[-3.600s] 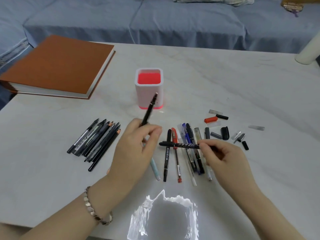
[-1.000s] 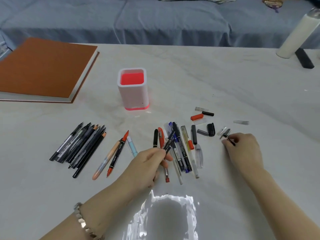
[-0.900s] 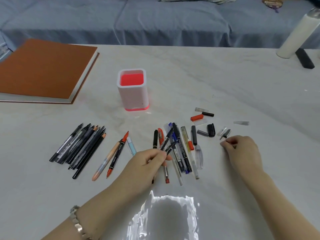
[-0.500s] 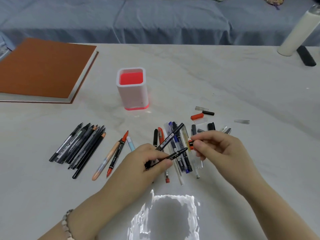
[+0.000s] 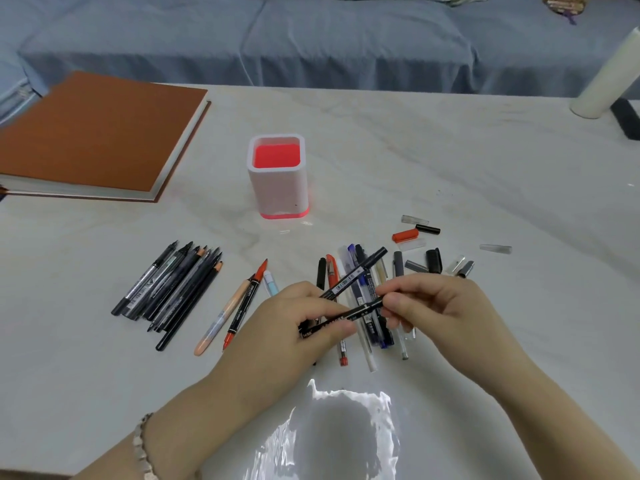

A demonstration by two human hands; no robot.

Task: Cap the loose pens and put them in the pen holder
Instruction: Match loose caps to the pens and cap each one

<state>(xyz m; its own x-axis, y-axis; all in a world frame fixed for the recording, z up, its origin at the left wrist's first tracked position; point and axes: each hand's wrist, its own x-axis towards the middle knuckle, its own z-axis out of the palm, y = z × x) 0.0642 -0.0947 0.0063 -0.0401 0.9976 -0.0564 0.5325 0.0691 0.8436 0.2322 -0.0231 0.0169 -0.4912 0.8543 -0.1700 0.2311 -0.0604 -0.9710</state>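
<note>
My left hand [image 5: 294, 327] grips two black pens: a labelled black marker [image 5: 356, 273] pointing up and right, and a thin black pen [image 5: 349, 315] below it. My right hand [image 5: 440, 306] pinches the right end of the thin pen, where a small black cap was brought; the cap itself is hidden by my fingers. Beneath my hands lies a pile of loose pens [image 5: 367, 327]. The white pen holder [image 5: 278, 181] with a red inside stands upright behind them, with no pens showing in it. Loose caps [image 5: 420, 247] are scattered to the right.
A row of dark pens and pencils [image 5: 173, 289] lies at the left, with an orange pen and a red-tipped marker [image 5: 239, 310] beside it. A brown book [image 5: 93, 136] sits at the far left. A white cylinder [image 5: 613, 77] stands at the far right.
My right hand picked a small black cap from the cap pile and brought it left to the thin pen's tip. My left hand lifted both pens off the pile.
</note>
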